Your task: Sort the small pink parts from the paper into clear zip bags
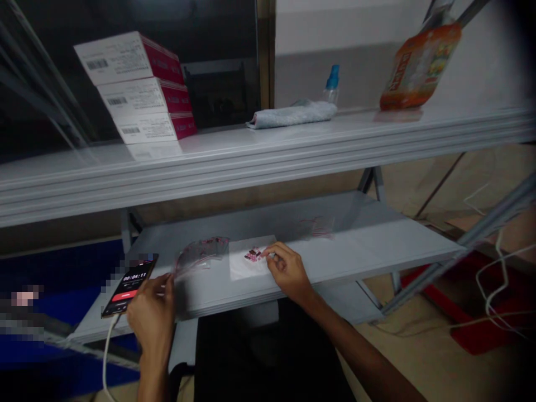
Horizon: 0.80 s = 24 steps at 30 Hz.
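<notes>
My left hand is at the front edge of the lower shelf, fingers pinched on the corner of a clear plastic bag from a small pile. My right hand rests on the shelf with fingers curled, its fingertips pinching at a cluster of small pink and dark pieces lying on a white sheet. Whether a piece is between the fingers is too small to tell.
A phone showing a running timer lies at the shelf's left, with a white cable hanging from it. More clear bags lie further back. The upper shelf carries three stacked boxes, a folded cloth, a spray bottle and an orange packet.
</notes>
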{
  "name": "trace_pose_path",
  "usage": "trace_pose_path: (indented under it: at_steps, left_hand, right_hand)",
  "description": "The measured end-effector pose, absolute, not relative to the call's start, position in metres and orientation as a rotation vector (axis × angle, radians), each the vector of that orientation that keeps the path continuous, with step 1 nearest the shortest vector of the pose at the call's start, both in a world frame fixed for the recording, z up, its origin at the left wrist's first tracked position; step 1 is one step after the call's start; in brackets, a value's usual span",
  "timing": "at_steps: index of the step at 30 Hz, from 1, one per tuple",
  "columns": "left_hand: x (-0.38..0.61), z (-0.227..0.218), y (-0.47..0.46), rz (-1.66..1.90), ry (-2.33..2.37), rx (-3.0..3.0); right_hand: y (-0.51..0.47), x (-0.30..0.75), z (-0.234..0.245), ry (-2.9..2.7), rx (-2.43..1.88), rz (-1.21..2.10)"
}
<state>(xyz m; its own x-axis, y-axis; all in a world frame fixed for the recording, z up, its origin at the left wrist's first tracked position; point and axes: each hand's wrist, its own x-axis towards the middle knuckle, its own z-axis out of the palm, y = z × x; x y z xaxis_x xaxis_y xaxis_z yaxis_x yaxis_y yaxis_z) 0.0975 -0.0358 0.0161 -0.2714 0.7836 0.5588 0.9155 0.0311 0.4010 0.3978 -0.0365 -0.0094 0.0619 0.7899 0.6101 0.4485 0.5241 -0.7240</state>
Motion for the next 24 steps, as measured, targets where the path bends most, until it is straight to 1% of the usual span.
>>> trace_pose_path:
  at_steps: [4, 6, 9, 11, 16, 20, 24]
  left_hand:
    - [0.151, 0.030, -0.066, -1.757, -2.185, -2.083]
    - [0.178, 0.029, -0.073, -1.905, -2.153, -2.283]
    - [0.202, 0.023, -0.076, -1.844, -2.090, -2.410]
    - [0.207, 0.019, -0.074, -1.730, -2.055, -2.444]
    - [0.206, 0.016, -0.073, -1.484, -1.992, -2.462]
    - [0.205, 0.018, -0.072, -1.455, -1.999, -2.554]
    - [0.201, 0.022, -0.070, -1.396, -1.980, -2.719]
  right_hand:
    - [-0.071, 0.365, -0.004, -1.854, -0.993, 0.488]
    - [-0.082, 0.353, -0.006, -1.997, -1.075, 0.409]
    - [-0.086, 0.347, -0.008, -2.097, -1.249, 0.152]
    - [-0.085, 0.349, -0.007, -2.127, -1.299, 0.083]
    - [-0.084, 0.357, -0.001, -2.185, -1.324, 0.125]
    - [-0.079, 0.360, -0.004, -2.176, -1.362, 0.131]
    - [-0.074, 0.367, 0.001, -2.045, -1.315, 0.330]
